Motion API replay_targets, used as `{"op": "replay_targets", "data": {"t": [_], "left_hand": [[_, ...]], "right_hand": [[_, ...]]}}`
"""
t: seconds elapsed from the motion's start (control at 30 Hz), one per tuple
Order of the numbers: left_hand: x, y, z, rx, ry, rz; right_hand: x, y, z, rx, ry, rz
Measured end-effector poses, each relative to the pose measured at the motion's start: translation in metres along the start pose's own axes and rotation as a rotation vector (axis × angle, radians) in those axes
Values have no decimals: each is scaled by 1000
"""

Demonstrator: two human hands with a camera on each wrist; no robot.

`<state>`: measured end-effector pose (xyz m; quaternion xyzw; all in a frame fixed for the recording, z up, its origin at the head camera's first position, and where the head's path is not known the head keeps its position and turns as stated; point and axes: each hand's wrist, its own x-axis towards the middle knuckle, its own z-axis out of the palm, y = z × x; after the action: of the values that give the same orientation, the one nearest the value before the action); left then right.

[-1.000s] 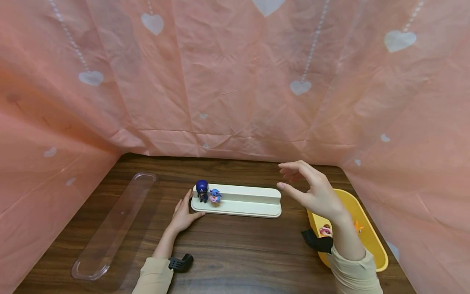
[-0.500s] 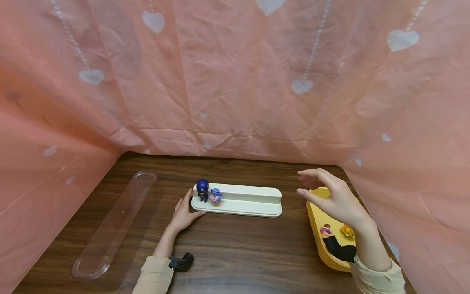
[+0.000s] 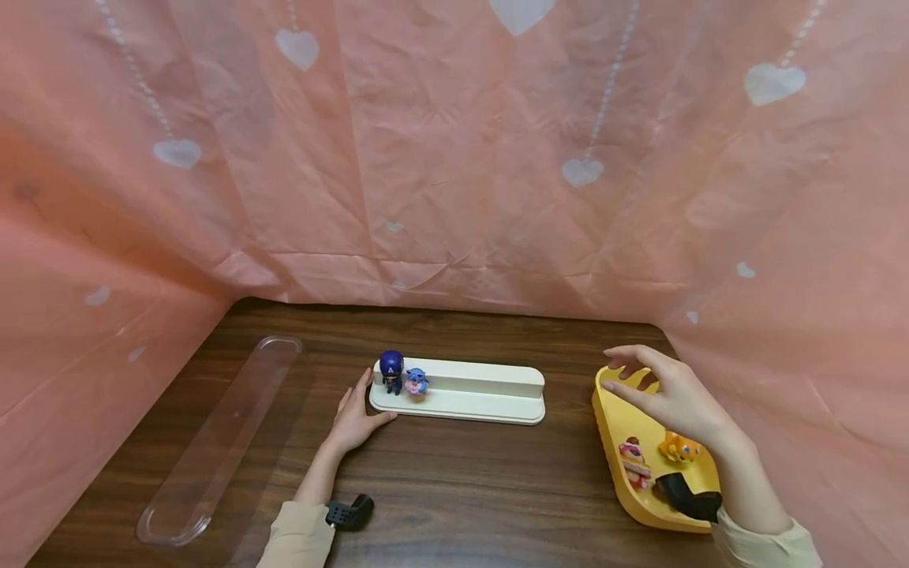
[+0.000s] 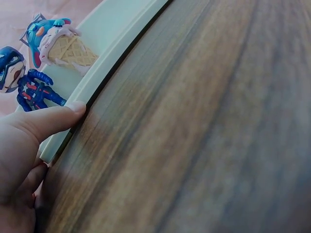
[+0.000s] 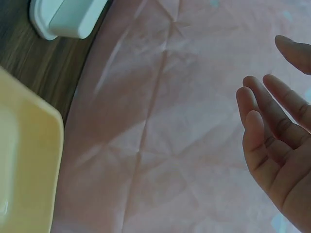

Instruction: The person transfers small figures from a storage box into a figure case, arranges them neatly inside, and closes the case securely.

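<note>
A white two-step display stand (image 3: 483, 404) lies mid-table. My left hand (image 3: 351, 422) grips its left end, thumb (image 4: 58, 119) at the front edge and fingers round the side. Close by that hand, a dark-blue helmeted figurine (image 3: 391, 372) with an "A" stands on the lower step. Beside it is a blue figurine (image 3: 417, 383); the left wrist view shows a waffle cone (image 4: 70, 51) on it. Over the far part of a yellow bin (image 3: 604, 434), my right hand (image 3: 675, 398) hangs with fingers spread, holding nothing. Inside lie a pink figurine (image 3: 634, 463) and an orange figurine (image 3: 679, 447).
A long see-through plastic cover (image 3: 230, 434) lies on the left of the wooden table (image 3: 469, 489). Pink cloth (image 3: 454, 197) with white hearts hangs behind the table and along both sides.
My right hand has moved right and lower, from beside the stand's right end to over the yellow bin. More of the bin's figurines show now. My left hand keeps its place.
</note>
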<state>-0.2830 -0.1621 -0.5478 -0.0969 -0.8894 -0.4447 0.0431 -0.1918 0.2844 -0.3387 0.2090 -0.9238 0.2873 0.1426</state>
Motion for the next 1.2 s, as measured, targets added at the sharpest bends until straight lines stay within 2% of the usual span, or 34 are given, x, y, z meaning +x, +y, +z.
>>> {"op": "replay_targets", "data": {"t": [0.23,0.43,0.7,0.93,1.07,1.2], "left_hand": [[4,3,5,2,-16,3],[4,5,8,-5,-15,6],[6,8,5,-16,-15,-9],[5,6,6,-1,-22,-10],[4,5,6,-11,-21,-22],[3,5,5,-10,-23,-23]], "right_hand": [[-6,17,-8,-56,-133,111],[-10,37,-5,-81,-231,151],[-17,65,9,-16,-331,156],[-19,81,10,90,-395,195],[-20,90,8,162,-472,190],[-22,99,6,193,-591,199]]}}
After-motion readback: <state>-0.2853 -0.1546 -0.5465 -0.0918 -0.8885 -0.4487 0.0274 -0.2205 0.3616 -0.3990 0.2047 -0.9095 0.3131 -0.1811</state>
